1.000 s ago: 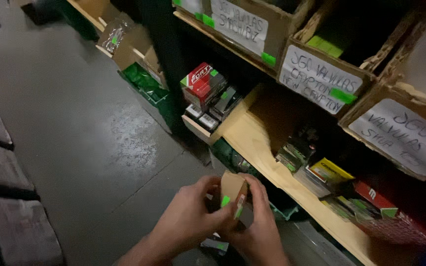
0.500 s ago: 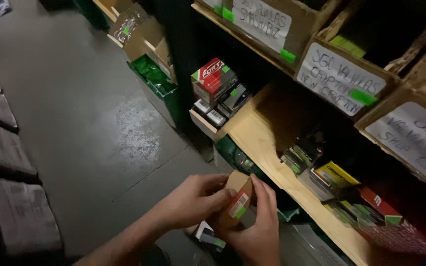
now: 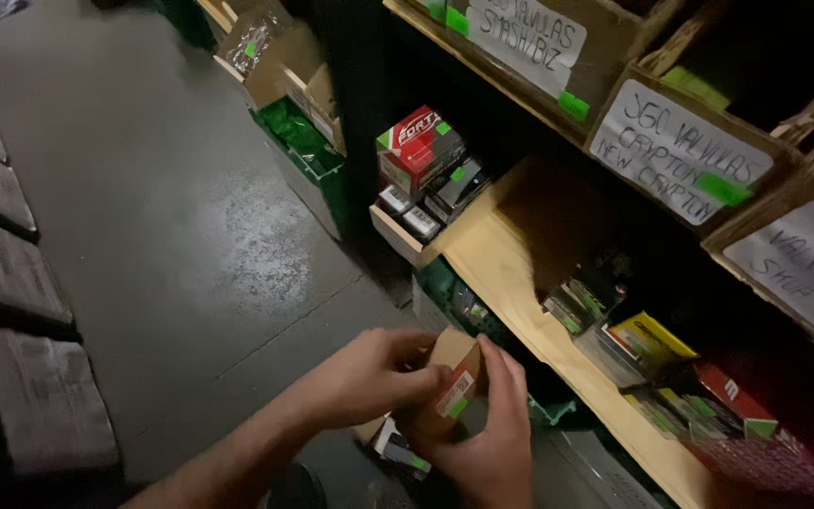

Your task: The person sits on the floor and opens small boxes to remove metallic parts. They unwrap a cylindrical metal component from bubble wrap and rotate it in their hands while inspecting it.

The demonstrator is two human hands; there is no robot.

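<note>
Head view: both hands (image 3: 426,396) clasp a small cardboard box (image 3: 451,377).

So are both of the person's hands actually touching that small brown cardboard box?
Touching. The head view shows the left hand gripping the small cardboard box from the left, and the right hand wrapping its right side.

Two bare hands, no gloves. Left hand (image 3: 369,377) with bare forearm running toward 8 o'clock, no sleeve in view. Right hand (image 3: 492,438) cut off at wrist by 6 o'clock edge. No rings, watch or bands visible. Short nails; lighting dim.
</note>
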